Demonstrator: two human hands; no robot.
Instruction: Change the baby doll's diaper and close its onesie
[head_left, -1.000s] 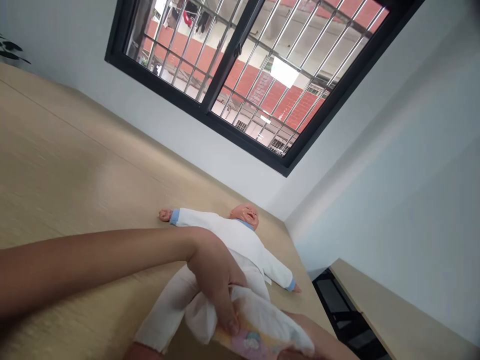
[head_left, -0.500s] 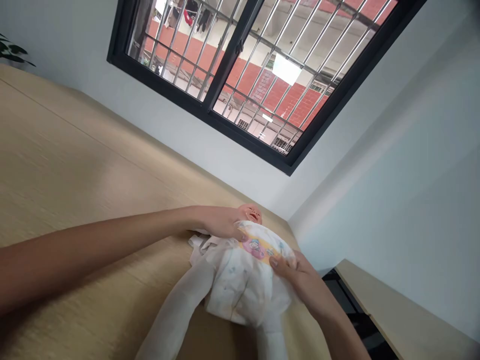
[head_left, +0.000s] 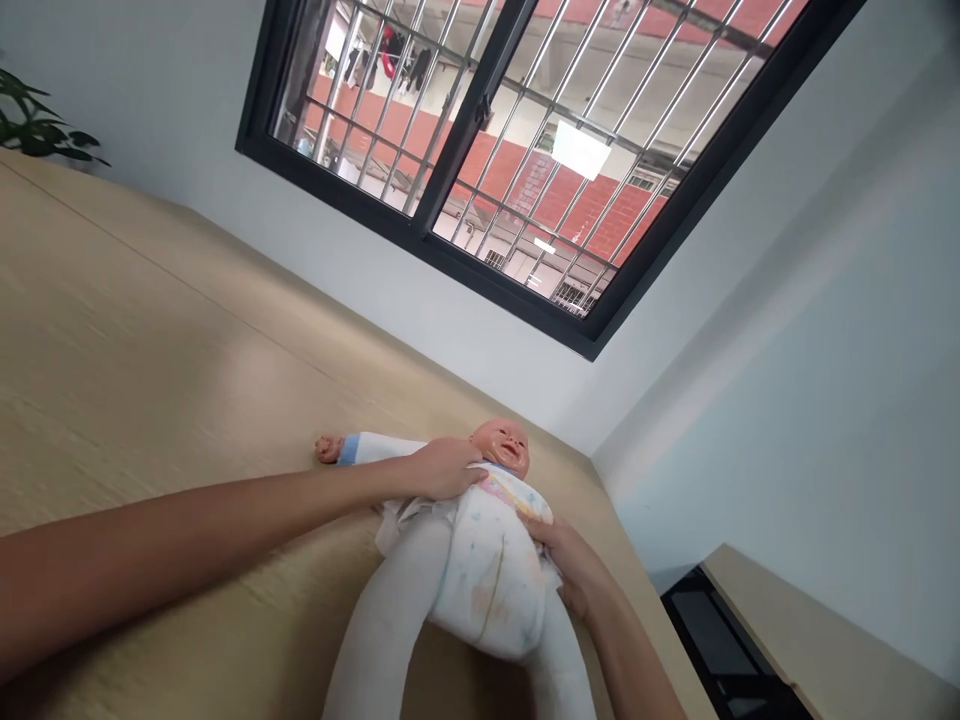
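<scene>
Head view: a baby doll (head_left: 501, 450) in white clothes lies on its back on the worktop (head_left: 187, 330), between the two hands. The left hand (head_left: 446, 468) presses flat across the chest, at the top edge of the disposable diaper (head_left: 487, 580); the right hand (head_left: 559, 560) grips the diaper's side. The printed waistband (head_left: 502, 487), broad a moment ago, now shows only a sliver.
</scene>
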